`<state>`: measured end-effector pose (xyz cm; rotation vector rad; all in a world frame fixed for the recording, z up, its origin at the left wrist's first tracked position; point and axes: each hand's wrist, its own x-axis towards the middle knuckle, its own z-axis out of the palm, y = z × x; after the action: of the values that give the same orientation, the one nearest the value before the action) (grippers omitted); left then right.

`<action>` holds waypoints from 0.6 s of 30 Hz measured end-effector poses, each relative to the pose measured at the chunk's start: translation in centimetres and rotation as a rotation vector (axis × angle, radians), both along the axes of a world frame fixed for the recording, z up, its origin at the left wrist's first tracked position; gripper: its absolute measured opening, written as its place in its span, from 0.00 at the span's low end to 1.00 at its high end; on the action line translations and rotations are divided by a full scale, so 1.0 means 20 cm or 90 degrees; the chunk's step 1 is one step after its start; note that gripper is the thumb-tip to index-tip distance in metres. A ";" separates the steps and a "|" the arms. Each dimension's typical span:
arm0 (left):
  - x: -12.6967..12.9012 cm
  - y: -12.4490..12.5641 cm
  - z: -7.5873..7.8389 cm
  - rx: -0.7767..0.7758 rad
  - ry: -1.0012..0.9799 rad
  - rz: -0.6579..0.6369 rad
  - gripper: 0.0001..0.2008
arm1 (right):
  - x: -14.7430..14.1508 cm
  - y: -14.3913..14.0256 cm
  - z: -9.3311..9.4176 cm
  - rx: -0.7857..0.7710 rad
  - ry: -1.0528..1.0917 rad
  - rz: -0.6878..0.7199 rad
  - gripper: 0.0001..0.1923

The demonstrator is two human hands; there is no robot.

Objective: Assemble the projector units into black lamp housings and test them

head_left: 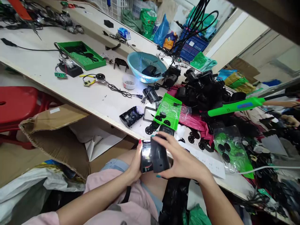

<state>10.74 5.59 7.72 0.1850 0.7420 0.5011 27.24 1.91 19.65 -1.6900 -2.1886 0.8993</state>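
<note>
Over my lap, at the table's front edge, my left hand (135, 165) grips a glossy black plastic casing (146, 157) by its left side. Against the casing's right side is a matte black plastic shell (160, 157), held between the thumb and fingers of my right hand (184, 156). The two parts touch or overlap; whether they are joined I cannot tell. Just beyond, another black casing (131, 116) lies open on the table beside a thin black frame (149, 114). Small black round discs (152, 127) are scattered near a green perforated tray (167, 109).
Further back are a blue basket (146, 64) holding black parts, a tub of small screws (128, 82) and a green tray (93, 64). A pile of black casings (203, 87) lies at right, near a green tube-shaped tool (236, 107). A cardboard box (53, 125) stands left, below the table.
</note>
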 end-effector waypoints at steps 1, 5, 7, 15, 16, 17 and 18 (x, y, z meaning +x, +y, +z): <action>0.00 0.02 0.03 0.005 -0.009 0.001 0.36 | 0.06 0.00 0.02 0.019 0.013 -0.040 0.53; -0.01 0.13 0.11 0.020 -0.033 -0.035 0.36 | 0.40 0.03 0.00 0.142 -0.061 -0.262 0.48; 0.00 0.18 0.14 0.032 0.000 -0.044 0.34 | 0.58 0.03 -0.08 0.135 -0.139 -0.325 0.47; 0.06 0.29 0.19 0.085 0.062 -0.074 0.28 | 0.51 0.10 -0.24 0.240 -0.248 -0.301 0.30; 0.07 0.29 0.18 0.097 0.069 -0.081 0.28 | 0.42 0.13 -0.22 0.261 -0.215 -0.259 0.25; 0.08 0.28 0.17 0.108 0.075 -0.084 0.28 | 0.34 0.16 -0.20 0.249 -0.171 -0.209 0.22; 0.09 0.28 0.15 0.120 0.082 -0.082 0.28 | 0.25 0.19 -0.19 0.229 -0.135 -0.170 0.21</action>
<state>12.46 11.22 10.78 0.4413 0.8021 0.4391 32.32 5.75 15.84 -1.8954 -2.0238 0.2513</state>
